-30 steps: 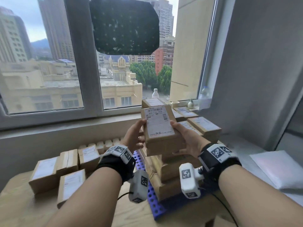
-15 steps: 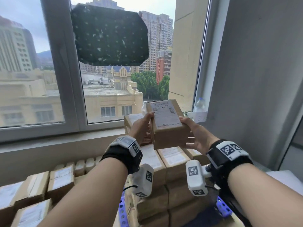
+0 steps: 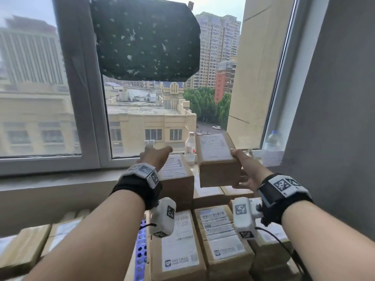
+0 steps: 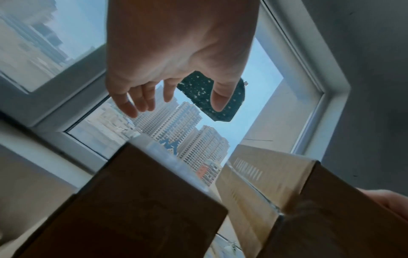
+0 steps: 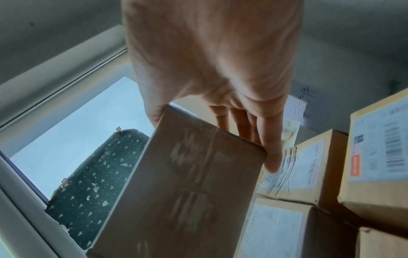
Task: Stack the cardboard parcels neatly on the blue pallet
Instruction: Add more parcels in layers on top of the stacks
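The right hand (image 3: pixel 246 171) grasps a brown cardboard parcel with a white shipping label (image 3: pixel 218 159), thumb on the top edge and fingers (image 5: pixel 270 150) curled under its right end, holding it in the air above the stacked brown cardboard parcels (image 3: pixel 219 238). The left hand (image 3: pixel 155 159) holds nothing; its fingers (image 4: pixel 132 103) are spread loosely, hovering over a tall labelled cardboard box at the stack's far left (image 3: pixel 176 179). To the left of the held parcel, between it and that tall box, a gap stays open. Below the left wrist, a strip of the blue perforated plastic pallet (image 3: pixel 141 248) shows at the stack's left edge. Beyond both hands a clear plastic bottle (image 3: pixel 190 148) stands on the grey window sill (image 3: pixel 50 165).
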Demonstrator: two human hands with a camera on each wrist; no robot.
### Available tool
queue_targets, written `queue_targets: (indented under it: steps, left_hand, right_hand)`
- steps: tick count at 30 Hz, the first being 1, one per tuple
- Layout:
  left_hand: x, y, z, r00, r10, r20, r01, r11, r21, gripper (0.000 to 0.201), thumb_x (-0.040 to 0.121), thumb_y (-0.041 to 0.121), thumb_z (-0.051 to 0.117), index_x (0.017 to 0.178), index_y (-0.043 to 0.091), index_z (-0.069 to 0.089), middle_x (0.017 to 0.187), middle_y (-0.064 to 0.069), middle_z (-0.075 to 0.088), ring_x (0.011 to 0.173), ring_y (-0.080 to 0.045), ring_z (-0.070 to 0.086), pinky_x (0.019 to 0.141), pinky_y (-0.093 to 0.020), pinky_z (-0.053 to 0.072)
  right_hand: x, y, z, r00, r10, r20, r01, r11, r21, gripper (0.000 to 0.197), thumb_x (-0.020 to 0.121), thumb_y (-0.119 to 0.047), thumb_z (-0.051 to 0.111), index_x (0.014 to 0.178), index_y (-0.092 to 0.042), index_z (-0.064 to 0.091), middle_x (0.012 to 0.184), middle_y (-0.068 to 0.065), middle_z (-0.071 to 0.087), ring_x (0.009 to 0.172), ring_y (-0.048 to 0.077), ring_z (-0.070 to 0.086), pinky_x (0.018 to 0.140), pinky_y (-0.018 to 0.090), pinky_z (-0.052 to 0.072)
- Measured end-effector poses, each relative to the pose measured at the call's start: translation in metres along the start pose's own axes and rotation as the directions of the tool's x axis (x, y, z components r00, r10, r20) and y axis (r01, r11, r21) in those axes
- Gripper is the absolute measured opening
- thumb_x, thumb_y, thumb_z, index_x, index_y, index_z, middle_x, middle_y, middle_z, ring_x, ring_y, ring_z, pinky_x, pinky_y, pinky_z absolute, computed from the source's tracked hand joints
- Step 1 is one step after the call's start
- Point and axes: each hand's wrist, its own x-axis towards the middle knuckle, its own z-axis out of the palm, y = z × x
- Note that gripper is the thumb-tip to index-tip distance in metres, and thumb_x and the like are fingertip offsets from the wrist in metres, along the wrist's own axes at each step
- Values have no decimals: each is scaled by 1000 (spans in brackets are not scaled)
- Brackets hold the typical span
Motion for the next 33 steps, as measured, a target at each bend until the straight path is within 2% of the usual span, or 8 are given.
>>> queue_targets:
  steps: [4,10,12,16,19,22,25,33]
  left_hand:
    - [16,-16,11,990,-136,46,135,990,27,68,91,37,60,143,0,37,143,-16,46,128,-33,46,95,-34,40]
    - [42,-39,24,968,-235,88,238,971,-19,79,85,51,63,145,5,37,142,-17,46,123,-37,51,104,-47,44]
    - [37,-40,23,950,-283,132,289,957,-28,79,84,58,60,142,8,42,139,-16,49,121,-35,53,104,-44,42]
    - [33,-41,21,912,-322,254,344,938,-48,68,94,56,47,141,8,39,137,-19,49,91,-27,55,67,-32,42]
    - [36,-43,23,902,-330,277,354,934,-40,56,96,55,43,119,6,53,98,-15,62,71,-24,55,56,-32,39]
    - [36,-44,25,885,-375,275,404,913,-54,42,98,49,43,92,9,53,79,-9,58,66,-21,54,60,-31,43]
    - [40,-46,26,890,-366,272,388,921,-28,42,96,52,45,89,11,52,86,-9,61,74,-22,57,72,-32,46]
    - [38,-43,25,899,-341,274,368,928,-52,38,97,47,47,84,11,52,79,-7,59,66,-19,55,58,-28,44]
  right_hand:
    - [43,7,7,997,58,49,-56,997,-47,47,88,-56,55,108,-14,54,109,16,60,101,35,59,79,44,52]
    - [75,20,19,983,139,121,-130,988,-82,47,88,-52,56,114,-13,53,104,15,59,98,35,58,86,47,52]
    - [81,23,21,980,150,129,-140,986,-85,48,89,-52,57,115,-13,53,105,16,59,102,36,58,93,51,50]
    - [86,25,22,973,179,148,-165,981,-105,46,89,-53,56,111,-13,52,110,18,59,107,38,57,99,55,47]
    - [88,25,20,968,197,158,-178,976,-128,39,90,-52,54,101,-14,55,105,17,61,96,34,60,94,51,51]
    - [88,23,19,964,205,166,-181,972,-150,41,89,-54,53,101,-15,54,108,19,61,94,34,61,87,48,54]
    - [86,23,19,961,210,179,-182,970,-161,38,89,-53,54,101,-16,54,108,21,61,93,35,62,82,44,55]
    - [86,24,18,962,197,192,-171,975,-141,34,92,-44,54,110,-16,54,107,20,60,100,35,61,84,42,54]
